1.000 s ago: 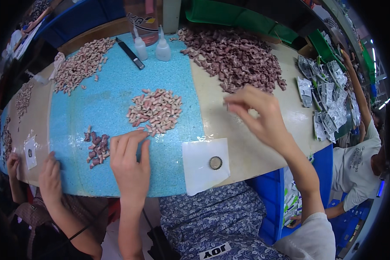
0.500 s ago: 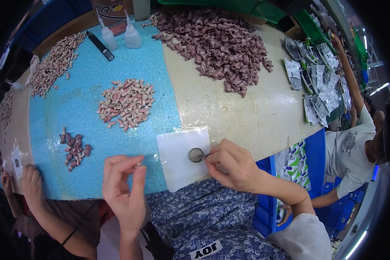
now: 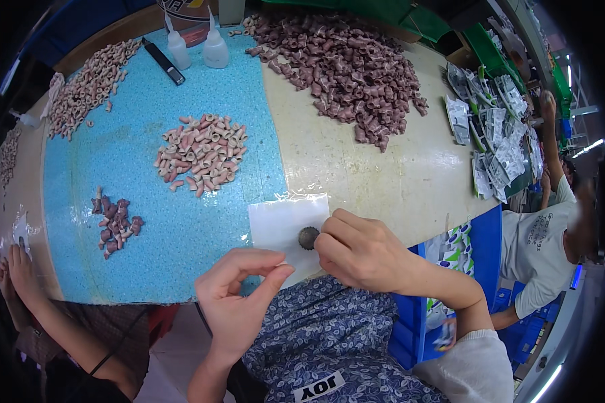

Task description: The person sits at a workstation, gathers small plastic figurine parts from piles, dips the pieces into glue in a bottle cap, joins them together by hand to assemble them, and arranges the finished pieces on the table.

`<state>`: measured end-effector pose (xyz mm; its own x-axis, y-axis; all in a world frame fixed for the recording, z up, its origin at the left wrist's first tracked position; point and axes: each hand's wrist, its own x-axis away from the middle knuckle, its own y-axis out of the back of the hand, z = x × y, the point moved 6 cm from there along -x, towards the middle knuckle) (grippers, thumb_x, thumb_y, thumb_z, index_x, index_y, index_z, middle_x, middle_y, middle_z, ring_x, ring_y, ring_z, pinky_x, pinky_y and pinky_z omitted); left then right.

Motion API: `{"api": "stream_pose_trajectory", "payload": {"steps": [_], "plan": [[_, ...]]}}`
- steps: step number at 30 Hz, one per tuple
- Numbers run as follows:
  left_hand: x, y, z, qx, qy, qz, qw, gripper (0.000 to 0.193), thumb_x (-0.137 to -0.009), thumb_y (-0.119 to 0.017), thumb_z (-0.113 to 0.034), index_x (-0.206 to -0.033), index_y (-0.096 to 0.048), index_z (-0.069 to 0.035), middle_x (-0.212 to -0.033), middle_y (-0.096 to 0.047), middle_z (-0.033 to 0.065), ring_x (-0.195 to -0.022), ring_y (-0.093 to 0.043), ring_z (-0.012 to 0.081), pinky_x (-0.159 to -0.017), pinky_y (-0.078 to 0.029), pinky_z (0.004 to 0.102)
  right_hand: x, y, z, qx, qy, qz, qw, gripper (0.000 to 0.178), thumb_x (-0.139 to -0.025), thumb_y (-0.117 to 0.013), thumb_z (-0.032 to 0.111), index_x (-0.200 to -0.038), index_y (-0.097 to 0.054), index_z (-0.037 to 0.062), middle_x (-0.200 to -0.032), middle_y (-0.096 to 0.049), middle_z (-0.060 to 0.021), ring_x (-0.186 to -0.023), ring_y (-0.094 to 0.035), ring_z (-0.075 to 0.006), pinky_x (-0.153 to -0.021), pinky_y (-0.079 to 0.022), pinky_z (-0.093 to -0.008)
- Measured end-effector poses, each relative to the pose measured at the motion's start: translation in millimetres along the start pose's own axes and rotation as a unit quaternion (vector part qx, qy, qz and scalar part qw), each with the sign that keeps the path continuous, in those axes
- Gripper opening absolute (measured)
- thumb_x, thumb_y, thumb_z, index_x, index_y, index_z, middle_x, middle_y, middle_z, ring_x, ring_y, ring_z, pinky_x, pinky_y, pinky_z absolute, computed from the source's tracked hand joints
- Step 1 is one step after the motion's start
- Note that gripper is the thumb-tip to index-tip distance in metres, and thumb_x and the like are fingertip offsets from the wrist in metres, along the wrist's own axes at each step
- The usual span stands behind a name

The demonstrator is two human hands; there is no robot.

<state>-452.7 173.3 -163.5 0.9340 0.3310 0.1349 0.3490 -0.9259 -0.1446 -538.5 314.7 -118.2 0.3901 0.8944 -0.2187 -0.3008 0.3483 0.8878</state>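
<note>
A small round crimped bottle cap (image 3: pixel 308 238) lies on a white sheet (image 3: pixel 279 218) at the table's front edge. My right hand (image 3: pixel 366 255) is closed just to the right of the cap, its fingertips beside the rim. Whatever those fingers hold is hidden behind them. Over the sheet's lower left part, my left hand (image 3: pixel 238 295) has thumb and forefinger brought together in a pinch. Anything between these tips is too small to name. Away to the left sit a pile of pale pink hollow pieces (image 3: pixel 202 154) and a smaller heap of dark brownish pieces (image 3: pixel 117 225).
A big mound of brownish pieces (image 3: pixel 346 74) fills the back. Two white dropper bottles (image 3: pixel 215 50) stand near a black pen-like tool (image 3: pixel 163 62). Packed parts (image 3: pixel 494 127) and a blue crate (image 3: pixel 484 248) are at right. Another person's hand (image 3: pixel 23 272) rests at left.
My left hand has moved right and over the white sheet, close to my right hand. The right hand stays by the cap. The view has shifted slightly.
</note>
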Motion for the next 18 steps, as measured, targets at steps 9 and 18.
{"api": "stream_pose_trajectory", "payload": {"steps": [9, 18], "plan": [[2.0, -17.5, 8.9, 0.072, 0.057, -0.012, 0.996, 0.016, -0.084, -0.067, 0.012, -0.099, -0.063, 0.007, -0.097, -0.07, 0.0145, -0.088, -0.069, 0.0164, -0.08, -0.057, 0.0249, 18.7, 7.7, -21.1, -0.304, -0.245, -0.048, 0.919, 0.013, -0.08, -0.068, -0.004, -0.083, -0.056, -0.0006, -0.073, -0.06, -0.0056, -0.054, -0.056, -0.0094, -0.051, -0.044, -0.0225], [7.5, -24.4, 4.4, 0.088, 0.015, -0.005, 0.996, 0.014, -0.084, -0.069, 0.008, -0.098, -0.066, 0.008, -0.098, -0.071, 0.015, -0.091, -0.069, 0.017, -0.08, -0.056, 0.0265, 24.3, 11.2, -11.3, -0.425, -0.225, -0.162, 0.862, 0.012, -0.083, -0.069, -0.004, -0.084, -0.057, -0.0016, -0.072, -0.061, -0.0025, -0.055, -0.052, -0.0029, -0.049, -0.039, -0.0194]]}}
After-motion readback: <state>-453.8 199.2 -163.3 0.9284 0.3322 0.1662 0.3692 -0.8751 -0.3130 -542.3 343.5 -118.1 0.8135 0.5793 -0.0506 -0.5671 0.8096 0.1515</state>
